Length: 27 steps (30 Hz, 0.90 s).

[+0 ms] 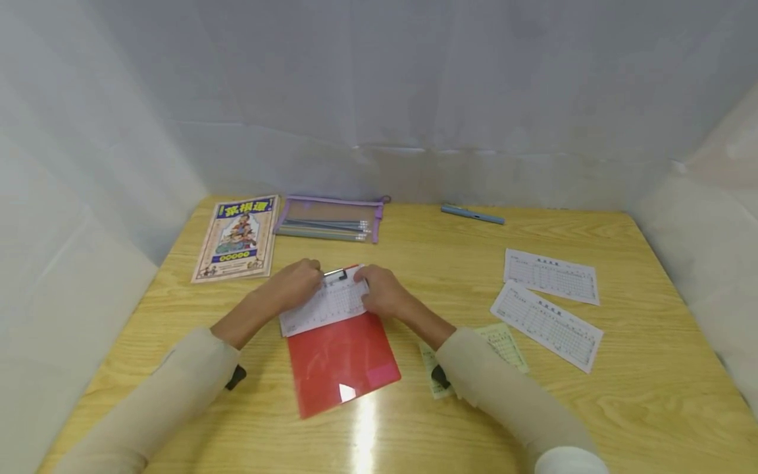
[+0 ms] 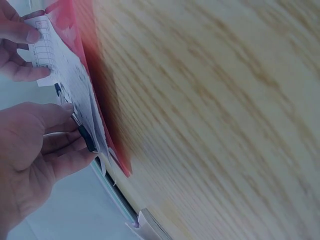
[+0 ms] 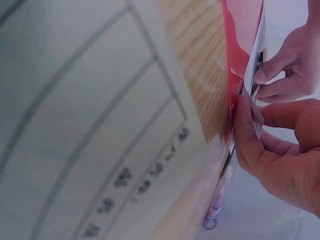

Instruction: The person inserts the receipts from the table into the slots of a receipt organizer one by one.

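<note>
A red clipboard (image 1: 343,365) lies on the table, with white printed slips (image 1: 331,306) across its upper part. At its top edge is a metal clip (image 1: 335,274) with black ends. My left hand (image 1: 298,284) grips this clip, its thumb on the metal and fingers behind, as the left wrist view shows. My right hand (image 1: 381,289) pinches the upper right edge of the slips between thumb and fingers. In the right wrist view the slip's edge bends up between the right fingertips (image 3: 244,112), close beside the left hand (image 3: 295,65).
Green printed slips (image 1: 506,345) lie partly under the right forearm. Two white slips (image 1: 552,276) overlap farther right. A blue pen (image 1: 472,214) lies at the back. Back left are a purple-edged mesh pouch (image 1: 337,209) with several pencils and a stack of illustrated booklets (image 1: 239,240).
</note>
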Available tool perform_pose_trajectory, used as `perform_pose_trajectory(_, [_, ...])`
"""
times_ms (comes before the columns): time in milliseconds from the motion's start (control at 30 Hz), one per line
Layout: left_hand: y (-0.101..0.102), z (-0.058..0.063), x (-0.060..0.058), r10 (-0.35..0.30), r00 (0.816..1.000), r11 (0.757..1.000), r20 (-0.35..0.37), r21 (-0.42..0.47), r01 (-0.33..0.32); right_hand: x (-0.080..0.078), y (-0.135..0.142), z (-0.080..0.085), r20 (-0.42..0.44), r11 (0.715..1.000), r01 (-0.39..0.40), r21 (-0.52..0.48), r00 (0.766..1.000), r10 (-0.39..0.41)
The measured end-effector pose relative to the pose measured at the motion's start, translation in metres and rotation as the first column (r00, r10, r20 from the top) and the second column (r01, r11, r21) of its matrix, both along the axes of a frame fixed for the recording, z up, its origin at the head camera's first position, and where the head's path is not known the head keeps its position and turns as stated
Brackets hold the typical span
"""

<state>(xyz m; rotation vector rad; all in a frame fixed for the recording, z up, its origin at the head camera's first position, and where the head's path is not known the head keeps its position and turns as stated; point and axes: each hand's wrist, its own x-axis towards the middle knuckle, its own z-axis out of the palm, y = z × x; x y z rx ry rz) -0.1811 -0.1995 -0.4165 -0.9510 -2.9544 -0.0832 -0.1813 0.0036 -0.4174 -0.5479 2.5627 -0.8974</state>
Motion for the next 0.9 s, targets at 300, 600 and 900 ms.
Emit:
perform_pose_trajectory(300, [-0.002,-0.001,0.0,-0.049,0.998,0.999,-0.047,0.017,0.05,-0.003,-0.004,-0.002,-0.024,1.0,-0.016,0.011,1.0,0.016])
perform_pose_trajectory(600, [-0.001,0.0,0.0,-0.036,0.998,0.999,-0.044,0.003,0.036,-0.007,-0.005,-0.002,-0.031,1.0,-0.012,0.022,0.999,0.013])
perform_pose_trajectory(900, [-0.004,0.0,-0.002,0.049,0.997,0.996,0.067,0.072,-0.054,-0.014,0.014,-0.005,-0.097,0.998,0.027,0.062,0.995,-0.021])
